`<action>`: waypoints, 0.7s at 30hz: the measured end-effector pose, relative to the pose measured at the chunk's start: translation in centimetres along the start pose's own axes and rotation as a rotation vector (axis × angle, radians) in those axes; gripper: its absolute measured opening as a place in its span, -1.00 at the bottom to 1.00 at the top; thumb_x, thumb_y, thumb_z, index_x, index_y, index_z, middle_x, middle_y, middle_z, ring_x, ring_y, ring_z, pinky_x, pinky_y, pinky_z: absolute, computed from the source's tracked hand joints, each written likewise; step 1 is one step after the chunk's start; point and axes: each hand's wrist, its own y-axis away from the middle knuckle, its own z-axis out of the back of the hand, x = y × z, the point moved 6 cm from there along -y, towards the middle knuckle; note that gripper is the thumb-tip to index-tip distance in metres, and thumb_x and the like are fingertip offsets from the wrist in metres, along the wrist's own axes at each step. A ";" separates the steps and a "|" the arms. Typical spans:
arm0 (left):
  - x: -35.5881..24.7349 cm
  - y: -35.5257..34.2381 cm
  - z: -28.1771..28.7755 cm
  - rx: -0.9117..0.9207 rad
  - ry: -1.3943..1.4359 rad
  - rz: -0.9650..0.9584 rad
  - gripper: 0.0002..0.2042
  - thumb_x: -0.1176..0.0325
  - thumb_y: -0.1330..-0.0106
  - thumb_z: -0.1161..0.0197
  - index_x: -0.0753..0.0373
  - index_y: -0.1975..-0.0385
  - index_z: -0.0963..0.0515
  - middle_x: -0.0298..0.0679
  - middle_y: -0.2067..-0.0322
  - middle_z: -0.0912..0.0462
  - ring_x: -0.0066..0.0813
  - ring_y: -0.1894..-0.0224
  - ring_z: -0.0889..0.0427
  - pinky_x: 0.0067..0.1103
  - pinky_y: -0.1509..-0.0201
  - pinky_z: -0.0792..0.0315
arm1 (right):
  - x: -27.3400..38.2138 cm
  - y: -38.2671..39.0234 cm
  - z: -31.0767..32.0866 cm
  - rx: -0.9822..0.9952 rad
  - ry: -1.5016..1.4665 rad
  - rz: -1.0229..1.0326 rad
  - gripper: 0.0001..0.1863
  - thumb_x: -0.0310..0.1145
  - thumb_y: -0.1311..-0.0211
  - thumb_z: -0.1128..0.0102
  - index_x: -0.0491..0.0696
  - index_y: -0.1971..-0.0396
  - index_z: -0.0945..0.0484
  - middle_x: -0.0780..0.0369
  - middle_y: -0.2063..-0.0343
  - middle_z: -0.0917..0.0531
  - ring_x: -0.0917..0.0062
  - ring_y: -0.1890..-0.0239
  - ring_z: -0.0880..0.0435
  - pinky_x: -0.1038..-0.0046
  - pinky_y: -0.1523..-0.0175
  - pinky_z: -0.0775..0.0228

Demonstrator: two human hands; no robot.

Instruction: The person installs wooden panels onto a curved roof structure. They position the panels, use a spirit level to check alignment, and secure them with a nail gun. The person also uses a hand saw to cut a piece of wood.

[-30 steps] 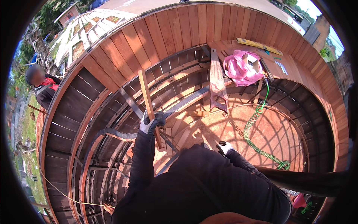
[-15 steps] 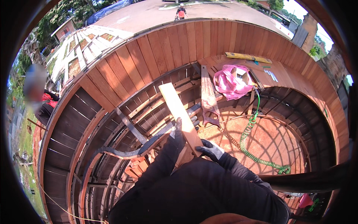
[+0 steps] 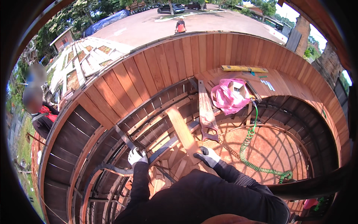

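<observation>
Outdoors, sunlit, looking down into a round wooden structure of curved plank decking with dark steel framing underneath. Left hand, white glove, sits on a dark metal beam of the inner frame; fingers look curled on it, but whether it's a true grip I cannot tell. Right hand, dark-and-white glove, clenched around the lower end of a light wooden plank. Plank tilts up and away from the hand, crossing over the inner frame beams near the structure's centre. Just right of it a long handsaw lies on the frame, handle toward the person. Pink cloth with a small box on it sits on the far decking; a yellow level lies beyond it near the far rim. Green coiled hose runs down across the mesh floor. Another person stands outside the left rim, a third far off on the road.
</observation>
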 end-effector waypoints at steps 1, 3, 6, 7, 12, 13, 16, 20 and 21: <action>0.0 0.6 0.5 -0.015 -0.076 -0.042 -0.53 0.13 -0.09 -0.36 0.19 0.03 -0.47 -0.08 0.03 -0.50 -0.05 -0.11 -0.43 -0.20 -0.20 -0.28 | 0.8 -1.0 0.1 -0.018 0.081 0.019 -0.57 -0.17 -0.20 -0.27 -0.19 0.06 -0.55 0.18 0.23 -0.69 0.57 0.19 -0.60 0.46 0.08 -0.42; -0.3 1.3 0.4 -0.061 -0.030 -0.030 -0.44 0.12 -0.09 -0.36 0.24 -0.06 -0.40 0.01 -0.07 -0.41 -0.02 -0.19 -0.34 -0.18 -0.23 -0.25 | -0.8 -4.4 0.2 -0.051 0.320 -0.065 -0.54 -0.14 -0.17 -0.27 -0.21 0.09 -0.53 0.08 0.24 -0.68 0.38 0.17 -0.63 0.37 0.08 -0.42; -0.7 0.9 1.0 -0.002 -0.009 0.064 -0.32 0.12 -0.08 -0.36 0.26 -0.19 -0.29 0.06 -0.19 -0.30 0.04 -0.25 -0.28 -0.18 -0.29 -0.21 | 1.1 -8.3 -1.6 -0.078 0.032 0.106 -0.54 -0.13 -0.18 -0.27 -0.21 0.09 -0.52 0.05 0.23 -0.66 0.31 0.16 -0.63 0.34 0.04 -0.43; -1.1 0.7 0.9 0.027 -0.004 0.078 -0.29 0.11 -0.08 -0.35 0.27 -0.22 -0.26 0.08 -0.22 -0.27 0.06 -0.26 -0.27 -0.18 -0.30 -0.20 | 0.1 -10.2 -1.7 -0.141 -0.012 0.262 -0.52 -0.12 -0.18 -0.27 -0.22 0.08 -0.51 0.05 0.22 -0.66 0.32 0.16 -0.63 0.35 0.03 -0.43; -1.1 0.0 0.5 0.196 0.021 0.190 -0.18 0.13 -0.08 -0.34 0.24 -0.35 -0.13 0.23 -0.32 -0.12 0.14 -0.34 -0.15 -0.20 -0.36 -0.15 | -1.1 -17.0 -3.2 -0.412 0.323 0.189 -0.51 -0.09 -0.28 -0.09 -0.22 0.03 -0.44 -0.10 0.21 -0.63 0.04 0.10 -0.62 0.19 -0.01 -0.44; -0.9 0.0 0.6 0.216 -0.003 0.186 -0.17 0.12 -0.08 -0.34 0.26 -0.35 -0.11 0.25 -0.31 -0.13 0.16 -0.31 -0.21 -0.22 -0.34 -0.20 | -0.7 -17.8 -3.7 -0.406 0.365 0.195 -0.52 -0.10 -0.28 -0.08 -0.22 0.03 -0.43 -0.10 0.25 -0.64 0.03 0.14 -0.62 0.16 0.01 -0.44; -0.6 -0.1 0.3 0.213 -0.006 0.201 -0.13 0.10 -0.09 -0.33 0.28 -0.37 -0.05 0.30 -0.28 -0.16 0.18 -0.17 -0.42 -0.23 -0.24 -0.36 | -0.1 -19.0 -4.1 -0.402 0.463 0.197 -0.54 -0.11 -0.29 -0.04 -0.22 0.04 -0.41 -0.08 0.37 -0.64 -0.02 0.27 -0.62 0.05 0.09 -0.42; -0.7 -0.1 0.1 0.304 0.002 0.264 -0.11 0.10 -0.10 -0.31 0.28 -0.38 0.00 0.30 -0.19 -0.27 0.17 -0.12 -0.47 -0.22 -0.17 -0.41 | -0.4 -19.4 -5.8 -0.409 0.853 0.267 -0.56 -0.10 -0.30 0.00 -0.13 -0.01 -0.42 0.06 0.46 -0.66 0.20 0.36 -0.65 0.22 0.06 -0.37; -0.6 -0.3 0.0 0.298 -0.004 0.249 -0.11 0.10 -0.10 -0.31 0.28 -0.39 0.00 0.30 -0.19 -0.27 0.17 -0.12 -0.47 -0.22 -0.16 -0.42 | -0.3 -19.4 -6.0 -0.413 0.894 0.279 -0.57 -0.11 -0.30 0.01 -0.12 -0.01 -0.42 0.09 0.48 -0.66 0.23 0.37 -0.65 0.24 0.06 -0.36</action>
